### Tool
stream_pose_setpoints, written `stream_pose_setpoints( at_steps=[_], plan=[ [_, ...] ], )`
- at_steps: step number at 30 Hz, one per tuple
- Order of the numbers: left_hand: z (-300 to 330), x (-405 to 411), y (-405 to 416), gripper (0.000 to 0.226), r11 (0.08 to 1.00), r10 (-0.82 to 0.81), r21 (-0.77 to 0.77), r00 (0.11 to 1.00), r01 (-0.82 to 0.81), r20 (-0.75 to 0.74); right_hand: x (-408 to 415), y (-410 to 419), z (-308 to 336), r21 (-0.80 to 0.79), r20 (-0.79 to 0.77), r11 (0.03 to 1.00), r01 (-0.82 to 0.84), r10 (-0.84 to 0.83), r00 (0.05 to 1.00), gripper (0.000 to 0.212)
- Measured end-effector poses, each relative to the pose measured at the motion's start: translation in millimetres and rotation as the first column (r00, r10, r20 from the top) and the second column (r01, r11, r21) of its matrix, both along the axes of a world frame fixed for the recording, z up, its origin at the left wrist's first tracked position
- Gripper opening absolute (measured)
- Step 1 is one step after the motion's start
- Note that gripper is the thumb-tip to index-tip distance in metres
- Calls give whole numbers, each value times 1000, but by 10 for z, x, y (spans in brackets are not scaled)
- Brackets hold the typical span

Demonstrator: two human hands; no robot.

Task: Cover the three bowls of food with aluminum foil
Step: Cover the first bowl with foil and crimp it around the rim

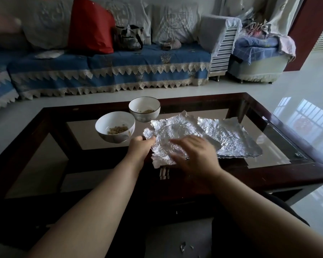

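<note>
Crumpled foil sheet (177, 133) on glass table (268, 164), left hand (140, 146) pinching its near-left edge, right hand (196, 155) flat, fingers spread on it, second foil sheet (229, 136) beside, two uncovered bowls: near bowl (115, 126), far bowl (144, 108), left of foil.

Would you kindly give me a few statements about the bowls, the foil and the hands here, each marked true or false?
1. Two open bowls with food stand on the glass table. True: the nearer bowl and the farther bowl are both uncovered.
2. The left hand pinches the edge of the near foil sheet. True.
3. The right hand grips a bowl. False: it lies spread on the foil, slightly blurred.
4. A second foil sheet lies to the right of the first. True.
5. The nearer bowl is already wrapped in foil. False: its food is visible.
</note>
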State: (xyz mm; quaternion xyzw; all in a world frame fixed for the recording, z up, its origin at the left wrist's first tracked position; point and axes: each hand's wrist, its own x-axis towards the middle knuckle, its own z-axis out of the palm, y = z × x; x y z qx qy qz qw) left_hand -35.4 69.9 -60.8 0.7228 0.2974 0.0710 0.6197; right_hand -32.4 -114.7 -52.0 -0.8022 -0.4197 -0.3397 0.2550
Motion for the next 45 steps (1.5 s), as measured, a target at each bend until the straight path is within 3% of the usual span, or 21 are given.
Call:
stream_pose_setpoints(
  at_steps=[2,5,8,10,12,14,16,17,18,20,22,25,30,36,39,40,42,44,45],
  plan=[
    [41,-12,-5,30,1000,25,9,999,-25,31,167,-148,127,166,-31,969,184,-181,983,32],
    [42,14,4,26,999,39,15,999,-39,23,479,-405,179,136,-427,861,490,-396,813,34],
    [86,17,-15,38,1000,21,17,1000,-21,0,612,-528,190,49,-899,877,478,-170,405,52],
    [106,14,-25,40,1000,-2,10,1000,2,-9,626,-578,225,60,-992,914,400,10,126,52],
    [128,4,-21,37,1000,-2,14,1000,2,-4,630,-641,238,85,-996,940,332,88,5,44],
    [178,15,0,21,999,-7,41,1000,7,-1,670,-687,211,1,-999,973,230,-11,52,33],
    [253,27,44,54,980,-56,190,998,55,3,669,-687,188,-16,-997,980,201,-31,76,20],
    [293,23,61,69,934,-101,346,995,90,16,653,-681,190,16,-998,978,206,4,58,17],
    [325,21,66,76,831,-159,545,987,113,38,650,-680,181,43,-998,976,211,33,50,18],
    [422,-7,-58,72,505,-303,853,953,132,32,611,-675,194,55,-997,976,211,43,59,16],
    [473,10,-262,62,301,-435,915,893,268,-118,585,-653,212,36,-997,972,231,18,79,13],
    [376,100,-499,57,188,-491,855,800,483,-345,567,-610,218,-72,-986,966,249,-107,126,27],
    [248,202,-574,52,155,-496,794,741,588,-452,591,-591,186,-233,-942,945,229,-278,186,58],
    [146,240,-568,50,142,-476,765,721,628,-503,689,-608,122,-315,-902,929,195,-357,245,68],
    [131,246,-524,49,147,-468,768,728,623,-500,696,-570,76,-246,-882,910,332,-352,312,74],
    [131,248,-513,49,147,-468,773,732,617,-495,667,-548,99,-178,-865,890,421,-345,364,71],
    [127,253,-486,49,147,-468,783,740,604,-483,597,-505,189,42,-733,846,532,-336,592,51],
    [101,257,-460,49,146,-473,790,743,596,-474,518,-434,337,239,-483,853,465,-311,818,32],
    [86,258,-447,49,143,-480,793,743,591,-467,492,-377,413,249,-370,886,392,-287,884,28]
  ],
)
